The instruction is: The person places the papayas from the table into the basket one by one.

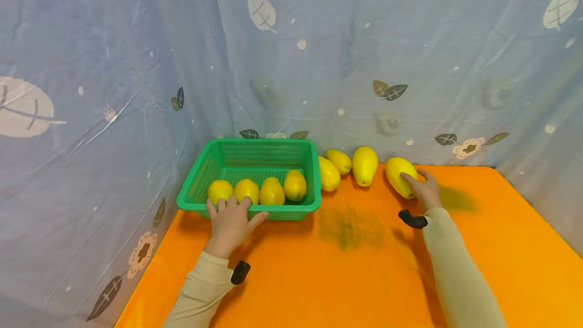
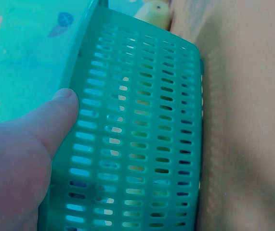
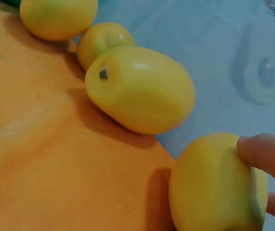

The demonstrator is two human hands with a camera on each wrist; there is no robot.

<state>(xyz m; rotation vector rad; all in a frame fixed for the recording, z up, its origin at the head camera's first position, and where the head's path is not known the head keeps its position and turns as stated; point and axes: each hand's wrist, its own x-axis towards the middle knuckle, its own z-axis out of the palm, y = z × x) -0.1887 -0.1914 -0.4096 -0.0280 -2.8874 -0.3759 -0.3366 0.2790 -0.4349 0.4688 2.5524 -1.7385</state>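
Note:
A green perforated plastic basket stands on the left, several yellow fruits lined up along its near side. My left hand holds its near rim, fingers over the edge and thumb outside; the left wrist view shows the thumb against the slotted outer wall. On the right, my right hand grips a large oval yellow fruit. In the right wrist view the thumb presses on this fruit, while the other fingers are mostly hidden behind it.
Between basket and right hand, more oval yellow fruits lie along the back edge: one upright in view, a smaller one, and one beside the basket. Orange cloth covers the table. A blue leaf-patterned curtain hangs behind and at both sides.

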